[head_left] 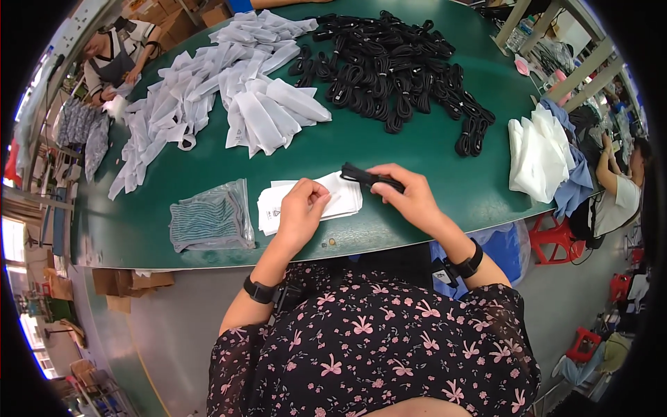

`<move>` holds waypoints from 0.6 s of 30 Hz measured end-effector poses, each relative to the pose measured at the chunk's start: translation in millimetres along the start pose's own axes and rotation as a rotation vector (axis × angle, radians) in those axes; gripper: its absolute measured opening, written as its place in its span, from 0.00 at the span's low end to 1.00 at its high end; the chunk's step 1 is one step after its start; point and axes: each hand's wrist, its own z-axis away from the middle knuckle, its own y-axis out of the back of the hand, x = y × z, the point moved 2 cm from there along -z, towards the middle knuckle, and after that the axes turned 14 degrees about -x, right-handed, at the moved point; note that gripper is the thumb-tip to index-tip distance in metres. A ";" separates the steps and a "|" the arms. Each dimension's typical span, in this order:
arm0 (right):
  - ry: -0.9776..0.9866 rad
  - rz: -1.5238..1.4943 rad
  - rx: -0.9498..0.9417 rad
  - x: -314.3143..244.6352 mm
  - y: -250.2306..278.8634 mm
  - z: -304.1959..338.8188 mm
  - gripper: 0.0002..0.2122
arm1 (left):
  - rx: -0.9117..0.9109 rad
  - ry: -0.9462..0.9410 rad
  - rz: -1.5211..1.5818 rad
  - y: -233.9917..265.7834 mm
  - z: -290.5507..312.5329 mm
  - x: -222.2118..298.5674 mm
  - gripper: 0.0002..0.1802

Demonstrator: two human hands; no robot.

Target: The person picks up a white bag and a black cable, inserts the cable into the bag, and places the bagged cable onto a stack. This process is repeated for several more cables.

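A coiled black cable (358,175), bundled tight, is gripped in my right hand (411,200), its fingers and thumb wrapped round one end. The other end of the bundle points left over a stack of flat white bags (347,203) lying near the table's front edge. My left hand (300,212) rests over the middle of that stack, thumb and fingertips pinched on the top white bag. The fingers hide part of the bag's edge. Dark printing shows on the stack left of the hand.
Filled whitish bags (267,111) are heaped at the far left of the green table (431,184). Black cable bundles (382,76) pile up far centre. A clear bag of striped knit fabric (212,217) lies left; white cloth (535,154) sits right. A co-worker (118,59) works at far left.
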 end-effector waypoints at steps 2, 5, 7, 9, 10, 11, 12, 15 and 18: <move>0.091 0.147 0.018 -1.4 -1.7 0.4 0.14 | 0.003 -0.019 0.043 0.2 0.8 -2.3 0.04; 0.282 0.436 0.048 -6.0 -2.6 -0.3 0.12 | 0.022 -0.052 0.086 2.6 0.8 -2.5 0.04; 0.363 0.596 0.012 -9.7 -3.2 -0.3 0.13 | 0.045 -0.095 0.129 4.4 1.0 -1.6 0.04; 0.404 0.681 -0.007 -11.8 -4.1 0.5 0.13 | 0.022 -0.153 0.093 4.9 1.8 0.4 0.04; 0.349 0.641 -0.041 -10.5 -5.1 0.3 0.13 | -0.004 -0.208 0.054 4.9 2.3 2.4 0.04; 0.294 0.601 -0.073 -8.9 -6.3 -0.1 0.13 | -0.030 -0.264 0.014 4.8 2.5 4.6 0.04; 0.236 0.560 -0.106 -7.1 -7.4 -1.1 0.13 | -0.029 -0.265 0.017 5.7 2.5 6.3 0.04; -0.203 0.061 -0.205 2.9 -9.6 -6.0 0.13 | -0.058 -0.398 -0.243 7.4 3.4 16.8 0.04; -0.168 0.003 -0.199 7.5 -12.6 -4.3 0.12 | -0.034 -0.404 -0.232 8.8 0.6 16.5 0.04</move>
